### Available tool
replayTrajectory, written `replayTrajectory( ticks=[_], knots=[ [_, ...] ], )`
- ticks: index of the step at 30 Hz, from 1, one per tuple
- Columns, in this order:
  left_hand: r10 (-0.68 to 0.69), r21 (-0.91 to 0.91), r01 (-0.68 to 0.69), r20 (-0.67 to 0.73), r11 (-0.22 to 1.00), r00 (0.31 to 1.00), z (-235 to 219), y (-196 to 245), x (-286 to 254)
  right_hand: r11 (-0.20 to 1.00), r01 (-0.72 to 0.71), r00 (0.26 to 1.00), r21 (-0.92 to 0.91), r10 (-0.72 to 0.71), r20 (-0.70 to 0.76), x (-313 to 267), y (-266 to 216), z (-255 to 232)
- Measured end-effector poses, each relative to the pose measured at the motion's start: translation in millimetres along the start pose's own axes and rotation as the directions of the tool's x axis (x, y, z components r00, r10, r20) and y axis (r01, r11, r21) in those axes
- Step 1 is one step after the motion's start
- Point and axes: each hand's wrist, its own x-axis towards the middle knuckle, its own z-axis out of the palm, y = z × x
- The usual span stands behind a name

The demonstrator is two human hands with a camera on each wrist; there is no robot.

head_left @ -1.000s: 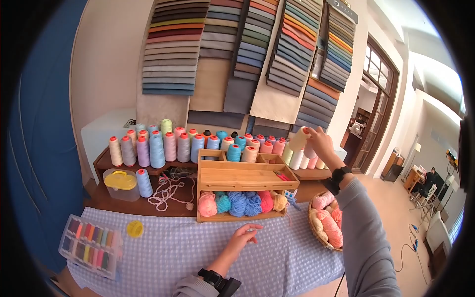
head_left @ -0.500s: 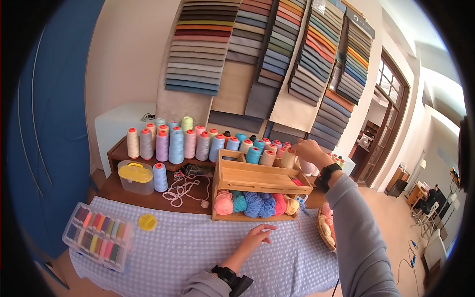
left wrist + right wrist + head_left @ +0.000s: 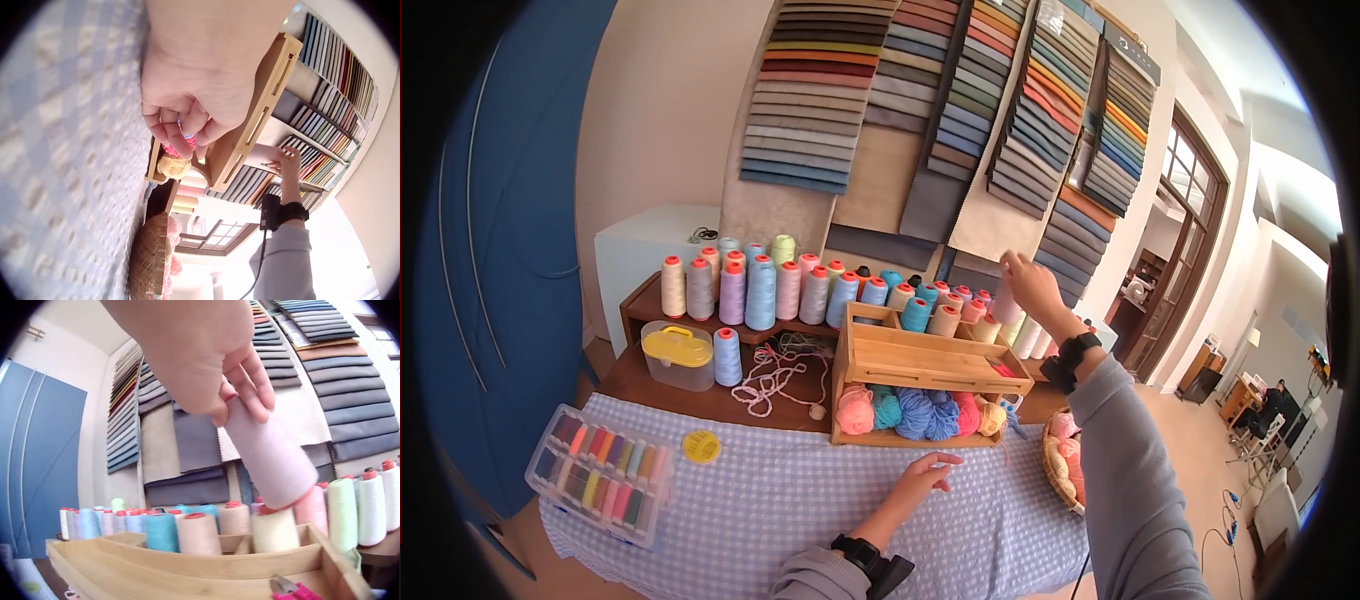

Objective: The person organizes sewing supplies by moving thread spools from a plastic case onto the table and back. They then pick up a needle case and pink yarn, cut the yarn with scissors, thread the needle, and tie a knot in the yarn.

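My right hand (image 3: 1032,287) pinches the top of a pale lilac thread cone (image 3: 269,453), holding it tilted above the back right of the wooden organizer (image 3: 930,362). In the right wrist view the cone's base overlaps a cream thread cone (image 3: 276,532), which stands in a rear compartment. Beside that one are a peach cone (image 3: 199,535) and a teal cone (image 3: 162,532). Over the checked cloth (image 3: 800,500), my left hand (image 3: 915,485) holds nothing, its fingers loosely bent, in front of the organizer's lower shelf of yarn balls (image 3: 925,412).
Rows of thread cones (image 3: 760,295) line the shelf behind. Pink-handled scissors (image 3: 294,590) lie in the organizer's top tray. A yarn basket (image 3: 1057,475) stands right; a clear thread box (image 3: 600,480), a yellow disc (image 3: 701,446) and a yellow-lidded tub (image 3: 678,355) are left.
The cream cone, earlier in my right hand, now stands in the organizer's rear right compartment. My right hand has risen with the lilac cone. The left hand stays over the cloth.
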Motion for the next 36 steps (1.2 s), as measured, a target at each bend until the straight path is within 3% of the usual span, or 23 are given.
replayTrajectory(
  ticks=[2, 5, 8, 16, 18, 22, 24, 25, 27, 28, 30, 31, 33, 35, 36],
  knots=[
    [-0.006, -0.002, 0.006, -0.005, 1.000, 1.000, -0.5, -0.1, 0.4, 0.998, -0.005, 0.999, 0.056, 0.007, -0.047, 11.7, -22.1, -10.4],
    [0.014, -0.002, -0.014, 0.010, 1.000, 1.000, -1.5, -2.4, 1.5, 0.944, 0.086, 0.969, 0.318, -0.005, -0.248, 26.7, -60.9, -16.0],
    [0.049, 0.023, -0.049, 0.019, 0.999, 0.999, -3.1, -7.8, 3.4, 0.840, 0.104, 0.971, 0.532, 0.029, -0.236, 36.0, -99.6, -6.9],
    [0.106, 0.026, -0.107, 0.040, 0.994, 0.994, -2.0, -6.7, 3.2, 0.799, 0.120, 0.992, 0.590, -0.080, -0.094, 38.0, -150.8, 68.4],
    [0.102, 0.026, -0.103, 0.038, 0.994, 0.994, -2.5, -8.0, 4.2, 0.803, -0.070, 0.972, 0.592, -0.078, 0.220, 37.1, -147.1, 75.7],
    [0.110, 0.015, -0.110, 0.023, 0.994, 0.994, -1.6, -13.3, 7.4, 0.784, 0.010, 0.963, 0.620, -0.176, 0.207, 27.3, -134.6, 86.9],
    [0.101, 0.005, -0.101, 0.019, 0.995, 0.995, -1.7, -14.2, 8.0, 0.800, 0.115, 0.977, 0.589, -0.197, 0.077, 24.0, -128.6, 79.5],
    [0.094, -0.004, -0.094, 0.013, 0.996, 0.995, -1.6, -14.2, 8.1, 0.801, 0.111, 0.978, 0.588, -0.194, 0.080, 22.7, -121.6, 73.4],
    [0.100, -0.011, -0.100, -0.005, 0.995, 0.995, 2.3, -8.1, 4.4, 0.662, 0.002, 0.992, 0.749, -0.096, 0.083, 18.8, -99.9, 57.7],
    [0.107, -0.017, -0.108, -0.025, 0.994, 0.994, 3.8, -4.9, 2.8, 0.665, -0.002, 0.992, 0.747, -0.092, 0.085, 12.6, -89.6, 50.6],
    [0.101, 0.044, -0.100, -0.030, 0.994, 0.994, 3.4, -1.3, 0.6, 0.387, -0.148, 0.981, 0.910, 0.177, 0.084, -4.7, -69.9, 36.1],
    [0.098, 0.108, -0.094, -0.040, 0.990, 0.994, 3.4, -0.5, -0.2, 0.389, -0.151, 0.979, 0.909, 0.184, 0.084, -17.2, -61.8, 28.2],
    [0.109, 0.122, -0.100, -0.063, 0.987, 0.992, 3.0, -0.9, 0.1, -0.124, -0.201, 0.812, 0.972, 0.534, 0.236, -50.6, -54.3, 14.9],
    [0.118, 0.150, -0.105, -0.086, 0.983, 0.989, 1.0, 1.1, -1.3, -0.442, -0.158, 0.611, 0.883, 0.659, 0.439, -89.0, -54.2, 19.7],
    [0.123, 0.127, -0.107, -0.131, 0.986, 0.984, 0.3, 2.4, -2.3, -0.523, -0.120, 0.652, 0.844, 0.600, 0.464, -111.3, -55.0, 30.3]
  ],
)
